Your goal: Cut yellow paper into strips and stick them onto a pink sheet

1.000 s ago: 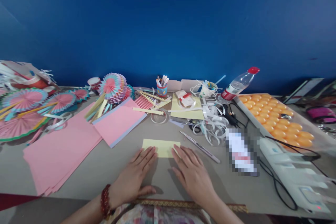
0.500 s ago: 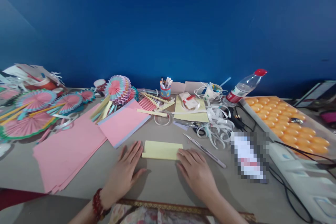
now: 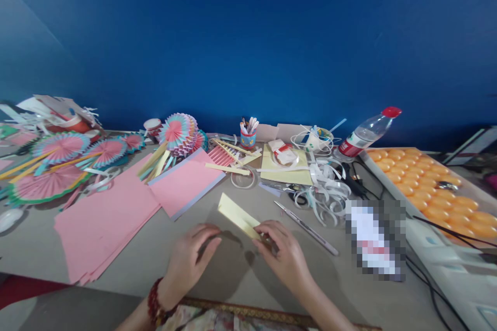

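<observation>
A folded strip of pale yellow paper [image 3: 237, 215] is held at its right end by my right hand [image 3: 282, 253], pinched between thumb and fingers. The strip slants, its far left end raised off the table. My left hand [image 3: 191, 257] is apart from the paper, to its lower left, with fingers curved and the thumb separate from them; nothing shows in it. To the right of my right hand lies a craft knife [image 3: 306, 227]. Beyond the paper, a pink sheet with lilac edges [image 3: 184, 183] rests on the table.
Stacked pink sheets [image 3: 108, 222] lie at left, below pleated paper fans [image 3: 62, 149]. A pen cup [image 3: 248, 139] stands by the blue wall. At right are curled white paper strips [image 3: 326, 191], a bottle [image 3: 365, 137], a tray of orange domes [image 3: 423, 181] and black cables [image 3: 430, 289].
My right hand has lifted and tilted the yellow paper, which lay flat under both hands. My left hand has come off it and its fingers have curled.
</observation>
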The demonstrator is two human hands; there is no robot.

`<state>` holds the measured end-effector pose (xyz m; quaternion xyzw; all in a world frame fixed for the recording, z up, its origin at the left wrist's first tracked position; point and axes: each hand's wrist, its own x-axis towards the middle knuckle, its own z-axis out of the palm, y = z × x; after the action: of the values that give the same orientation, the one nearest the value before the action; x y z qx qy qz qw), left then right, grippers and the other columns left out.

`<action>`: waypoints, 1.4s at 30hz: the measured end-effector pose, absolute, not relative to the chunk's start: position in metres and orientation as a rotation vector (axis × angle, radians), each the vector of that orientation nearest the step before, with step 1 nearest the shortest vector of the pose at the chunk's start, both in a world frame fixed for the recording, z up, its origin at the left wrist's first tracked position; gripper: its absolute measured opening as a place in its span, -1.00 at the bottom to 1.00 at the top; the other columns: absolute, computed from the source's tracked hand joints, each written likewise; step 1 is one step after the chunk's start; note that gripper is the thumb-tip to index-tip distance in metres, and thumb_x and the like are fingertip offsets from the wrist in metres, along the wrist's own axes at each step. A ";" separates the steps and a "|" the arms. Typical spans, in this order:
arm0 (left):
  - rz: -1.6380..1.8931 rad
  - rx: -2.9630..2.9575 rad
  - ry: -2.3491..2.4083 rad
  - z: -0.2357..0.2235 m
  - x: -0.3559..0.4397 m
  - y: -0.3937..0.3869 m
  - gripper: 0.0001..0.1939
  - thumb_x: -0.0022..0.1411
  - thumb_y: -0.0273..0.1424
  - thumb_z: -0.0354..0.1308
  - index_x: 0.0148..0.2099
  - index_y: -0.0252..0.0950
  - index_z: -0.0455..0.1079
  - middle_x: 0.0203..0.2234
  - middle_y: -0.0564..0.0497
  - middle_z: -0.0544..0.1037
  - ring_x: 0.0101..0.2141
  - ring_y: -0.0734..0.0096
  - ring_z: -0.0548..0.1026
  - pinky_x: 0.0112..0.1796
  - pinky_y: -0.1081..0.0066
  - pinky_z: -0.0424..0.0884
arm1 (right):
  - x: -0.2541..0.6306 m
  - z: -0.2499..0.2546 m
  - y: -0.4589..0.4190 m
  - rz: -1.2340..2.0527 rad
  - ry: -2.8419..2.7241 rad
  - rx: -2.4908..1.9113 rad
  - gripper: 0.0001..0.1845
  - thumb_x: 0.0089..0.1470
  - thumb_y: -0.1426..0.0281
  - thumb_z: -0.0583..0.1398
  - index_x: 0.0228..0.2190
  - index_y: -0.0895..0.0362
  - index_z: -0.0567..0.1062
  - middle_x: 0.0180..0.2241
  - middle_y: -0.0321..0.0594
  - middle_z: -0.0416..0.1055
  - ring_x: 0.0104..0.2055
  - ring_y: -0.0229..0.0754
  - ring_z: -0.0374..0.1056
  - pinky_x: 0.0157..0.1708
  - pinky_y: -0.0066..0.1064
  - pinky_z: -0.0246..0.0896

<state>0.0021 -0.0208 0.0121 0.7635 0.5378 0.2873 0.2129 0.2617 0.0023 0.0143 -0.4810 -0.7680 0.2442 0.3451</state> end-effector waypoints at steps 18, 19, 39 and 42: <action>0.634 2.719 1.209 0.040 0.036 0.012 -0.70 0.38 -0.55 -0.10 0.07 -0.30 0.34 -0.14 -0.15 0.53 -0.14 0.20 0.48 -0.10 0.16 0.42 | 0.272 0.049 -0.015 -0.161 -2.128 -1.088 -0.59 0.18 0.46 0.23 0.06 -0.01 0.40 -0.07 -0.11 0.49 -0.01 -0.04 0.36 0.03 -0.20 0.18; 0.578 2.775 1.182 0.040 0.036 0.014 -0.71 0.38 -0.56 -0.09 0.06 -0.31 0.35 -0.14 -0.15 0.52 -0.13 0.19 0.47 -0.10 0.15 0.41 | 0.272 0.049 -0.011 -0.175 -2.187 -1.104 -0.60 0.21 0.45 0.19 0.08 -0.03 0.40 -0.04 -0.14 0.49 0.02 -0.04 0.34 0.05 -0.19 0.14; 0.390 2.695 1.211 0.002 0.018 0.013 -0.72 0.49 -0.43 -0.13 -0.17 -0.29 0.42 -0.28 -0.06 0.47 -0.22 0.26 0.41 -0.15 0.26 0.37 | 0.278 0.001 -0.002 0.138 -2.513 -1.185 -0.83 0.22 0.54 0.12 -0.29 0.10 0.49 -0.33 -0.20 0.47 -0.26 -0.14 0.34 -0.25 -0.35 0.18; 0.460 2.573 1.234 0.005 0.019 0.019 -0.71 0.49 -0.39 -0.08 -0.24 -0.28 0.42 -0.32 -0.02 0.47 -0.24 0.31 0.43 -0.20 0.32 0.38 | 0.277 0.003 0.004 0.235 -2.518 -1.208 -0.84 0.24 0.52 0.12 -0.33 0.09 0.49 -0.34 -0.22 0.46 -0.26 -0.14 0.34 -0.26 -0.36 0.19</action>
<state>0.0190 0.0186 0.0048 0.8831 0.4237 0.1579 0.1251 0.2765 0.0043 0.0031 -0.4249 -0.8856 0.0825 0.1685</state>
